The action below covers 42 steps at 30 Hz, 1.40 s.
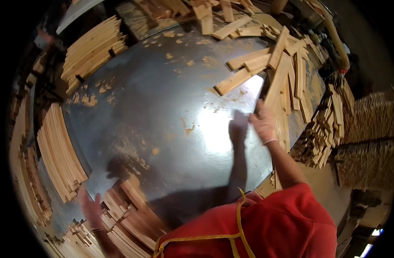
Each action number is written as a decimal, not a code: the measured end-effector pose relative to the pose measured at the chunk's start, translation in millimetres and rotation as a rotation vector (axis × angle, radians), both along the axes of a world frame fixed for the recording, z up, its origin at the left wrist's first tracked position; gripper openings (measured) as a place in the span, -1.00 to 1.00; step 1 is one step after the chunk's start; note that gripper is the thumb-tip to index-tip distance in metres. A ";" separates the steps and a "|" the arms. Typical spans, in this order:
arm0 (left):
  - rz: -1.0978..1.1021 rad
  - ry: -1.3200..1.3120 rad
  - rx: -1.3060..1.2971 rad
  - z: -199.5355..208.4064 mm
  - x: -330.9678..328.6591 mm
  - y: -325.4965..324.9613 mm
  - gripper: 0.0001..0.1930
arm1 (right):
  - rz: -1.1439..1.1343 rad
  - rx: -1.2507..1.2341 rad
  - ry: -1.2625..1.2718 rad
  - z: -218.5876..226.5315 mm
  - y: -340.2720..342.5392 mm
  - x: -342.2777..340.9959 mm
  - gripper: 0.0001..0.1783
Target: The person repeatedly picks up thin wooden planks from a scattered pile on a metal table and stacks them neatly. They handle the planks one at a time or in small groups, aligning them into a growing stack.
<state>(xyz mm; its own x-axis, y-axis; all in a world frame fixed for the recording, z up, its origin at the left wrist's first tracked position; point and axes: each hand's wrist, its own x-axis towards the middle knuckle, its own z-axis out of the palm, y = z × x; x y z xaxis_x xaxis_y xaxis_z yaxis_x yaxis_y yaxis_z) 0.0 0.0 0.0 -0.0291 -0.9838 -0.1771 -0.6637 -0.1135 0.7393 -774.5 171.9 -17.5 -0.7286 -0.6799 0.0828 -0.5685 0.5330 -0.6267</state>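
Observation:
My right hand (pixel 263 124), in what looks like a thin pale glove, reaches to the right side of a grey metal table (pixel 171 112). Its fingers close at the near end of a wooden slat (pixel 277 86) in a jumbled pile; part of the grip is hidden. At the lower left, my left hand (pixel 91 208) has its thumb and fingers apart and holds nothing. It hovers, slightly blurred, between the end of a neat stack of slats (pixel 61 152) and a nearer stack of slats (pixel 132 219).
Loose slats (pixel 242 79) lie crossed at the table's far right. Another even stack (pixel 93 49) stands at the far left. Sawdust patches (pixel 188 127) dot the metal. Beyond the right edge are a heap of short slats (pixel 323 129) and tall stacked wood (pixel 369 137).

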 end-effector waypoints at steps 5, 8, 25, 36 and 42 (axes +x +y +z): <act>-0.373 -0.425 0.098 74.6 -288.0 106.1 -0.19 | -0.434 0.449 -0.117 15.2 153.7 -154.2 -0.08; -0.623 -0.381 -0.007 10.4 -374.6 163.0 -0.10 | -0.314 0.375 -0.126 -3.8 149.1 -129.3 0.01; -0.139 0.399 0.484 -10.6 -595.4 206.5 -0.03 | -0.154 -0.535 -1.396 -17.3 29.8 7.0 -0.51; 0.028 -0.040 0.259 54.7 -348.8 344.2 -0.49 | 0.189 -0.074 -1.545 -40.1 222.5 152.3 -0.49; 0.112 -0.418 0.188 18.0 -404.8 363.9 -0.31 | 1.274 0.580 -0.697 -39.5 238.8 225.9 -0.43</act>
<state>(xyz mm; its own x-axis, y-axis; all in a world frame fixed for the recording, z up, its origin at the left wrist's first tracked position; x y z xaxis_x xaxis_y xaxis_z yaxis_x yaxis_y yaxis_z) -404.8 363.9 18.0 0.1871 -0.9264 -0.3268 -0.8762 -0.3077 0.3708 -548.6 410.6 -57.0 0.5488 -0.6737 -0.4949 -0.5117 0.1974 -0.8361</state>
